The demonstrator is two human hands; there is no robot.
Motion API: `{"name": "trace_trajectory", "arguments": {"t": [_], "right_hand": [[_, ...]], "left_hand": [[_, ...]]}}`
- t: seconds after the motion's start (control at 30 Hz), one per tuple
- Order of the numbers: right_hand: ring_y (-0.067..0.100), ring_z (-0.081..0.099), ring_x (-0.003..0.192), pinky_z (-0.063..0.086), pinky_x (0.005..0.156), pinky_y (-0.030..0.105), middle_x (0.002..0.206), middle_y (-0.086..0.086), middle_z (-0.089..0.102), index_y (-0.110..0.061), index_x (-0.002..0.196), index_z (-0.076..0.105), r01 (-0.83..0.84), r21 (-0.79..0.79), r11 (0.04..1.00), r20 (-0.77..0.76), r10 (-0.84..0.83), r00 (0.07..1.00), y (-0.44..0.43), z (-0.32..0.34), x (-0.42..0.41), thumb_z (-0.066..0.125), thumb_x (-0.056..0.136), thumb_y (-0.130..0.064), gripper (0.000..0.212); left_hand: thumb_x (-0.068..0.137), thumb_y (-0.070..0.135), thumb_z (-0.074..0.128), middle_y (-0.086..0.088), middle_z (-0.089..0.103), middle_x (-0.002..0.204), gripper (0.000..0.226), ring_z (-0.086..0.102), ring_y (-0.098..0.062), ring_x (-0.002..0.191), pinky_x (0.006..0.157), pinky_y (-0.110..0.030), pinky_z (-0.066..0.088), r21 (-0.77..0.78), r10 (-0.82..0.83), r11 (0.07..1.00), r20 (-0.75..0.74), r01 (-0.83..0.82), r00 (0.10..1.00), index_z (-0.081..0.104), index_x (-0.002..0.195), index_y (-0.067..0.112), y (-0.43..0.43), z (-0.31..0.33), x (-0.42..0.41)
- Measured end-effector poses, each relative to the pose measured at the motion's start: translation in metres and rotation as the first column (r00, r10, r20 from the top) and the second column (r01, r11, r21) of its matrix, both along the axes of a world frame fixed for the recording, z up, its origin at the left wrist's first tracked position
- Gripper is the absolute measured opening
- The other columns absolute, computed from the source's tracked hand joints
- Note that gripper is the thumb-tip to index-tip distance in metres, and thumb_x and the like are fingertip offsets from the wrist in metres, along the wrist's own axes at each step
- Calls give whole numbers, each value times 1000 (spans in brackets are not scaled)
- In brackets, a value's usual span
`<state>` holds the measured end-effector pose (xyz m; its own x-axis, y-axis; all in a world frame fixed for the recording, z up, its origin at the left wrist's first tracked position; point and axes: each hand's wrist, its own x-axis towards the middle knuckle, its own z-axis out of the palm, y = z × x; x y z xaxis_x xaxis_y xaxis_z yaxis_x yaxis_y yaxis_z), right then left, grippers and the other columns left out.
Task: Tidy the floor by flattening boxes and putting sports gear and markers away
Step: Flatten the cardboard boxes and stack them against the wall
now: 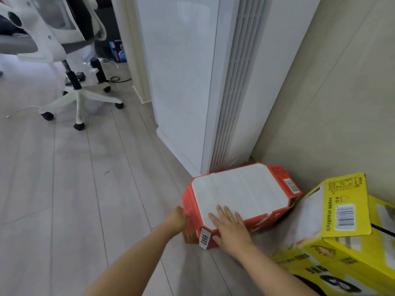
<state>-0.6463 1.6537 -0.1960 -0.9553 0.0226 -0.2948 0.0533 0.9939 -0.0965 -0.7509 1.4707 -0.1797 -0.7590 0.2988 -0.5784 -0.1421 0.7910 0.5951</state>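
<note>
Red cardboard box with a white panel on top, on the pale plank floor in the corner, just beside the base of the tall white floor-standing air conditioner and close to the beige wall. Still standing as a box, not yet flattened, though leaning a little. Right hand laid palm-down across the near edge of the white panel, fingers spread flat, thumb hooked over the near red corner; pressing rather than gripping, nothing closed in it. Left hand against the box's left red side, fingers apparently curled round that edge (partly hidden behind the cardboard, so hard to say whether clasping or merely steadying).

Open yellow printed cardboard box just to the right, one flap raised, its corner touching or nearly touching the red one. White swivel office chair on castors well apart, upper left.

Likely trouble from here: pressing down while the seams are still taped or tucked would buckle the panel instead of folding it. A sideways shove could skid the box on the smooth planks into the air conditioner's grille. Cramped corner, too: collapsing sides might jam against the yellow box and spring back.
</note>
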Motion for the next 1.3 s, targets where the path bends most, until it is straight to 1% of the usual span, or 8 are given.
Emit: {"name": "trace_trajectory", "arguments": {"t": [0.2,0.4,0.53,0.67,0.83,0.97,1.13,1.3], "right_hand": [[31,12,148,17,116,49,162,2,13,-32,149,26,-23,15,1000,-30,24,999,-19,-15,-10,48,90,-50,65],[29,60,116,56,83,43,133,6,58,-22,129,57,36,41,999,-173,-28,984,-31,-20,-19,77,66,-50,71],[26,67,97,56,68,37,114,2,66,-17,120,62,78,36,996,-259,-66,964,-48,-10,-29,78,68,-49,63],[17,66,68,52,55,32,79,-7,67,-25,90,63,105,-13,994,-301,-103,948,-55,6,-30,61,88,-44,19],[20,67,69,53,60,33,79,-3,66,-23,83,60,258,-144,955,-270,-288,919,-46,19,-21,39,98,-45,35],[22,68,69,43,56,28,79,-1,68,-21,81,59,214,-113,970,-324,-239,915,-33,26,-8,35,100,-45,39],[19,69,68,46,56,27,80,-3,70,-21,87,63,201,-101,974,-341,-224,913,-23,34,4,34,100,-47,41],[18,69,68,53,59,29,81,-4,70,-21,89,63,202,-129,971,-351,-235,906,-20,33,9,32,100,-49,43]], "left_hand": [[100,22,50,-9,70,105,25,67,-24,90,65,-32,54,242,355,796,555,-555,752,61,118,8,-2,-35,12],[96,13,62,-11,72,96,17,68,-22,79,70,-35,57,352,551,611,453,-709,701,63,111,5,-15,-31,7],[96,14,62,-19,73,105,20,70,-24,85,82,-39,59,537,448,614,366,-579,815,67,111,3,-24,-1,3],[102,12,51,-9,75,105,21,73,-24,92,71,-26,55,582,328,674,315,-455,890,70,112,10,-23,23,6],[104,14,42,-6,70,109,24,67,-16,94,77,-22,53,397,325,849,126,-348,937,66,111,14,-26,13,17],[101,14,42,-1,57,138,40,54,-18,125,98,-24,42,150,-9,988,-104,25,995,53,139,21,-25,-7,23],[100,32,52,4,31,153,60,29,-21,139,112,-40,38,-151,-496,867,-362,475,789,24,151,46,-11,-13,20],[95,41,59,-5,24,145,77,23,-30,132,110,-47,36,-398,-649,756,-352,520,674,7,150,52,6,-15,14]]}}
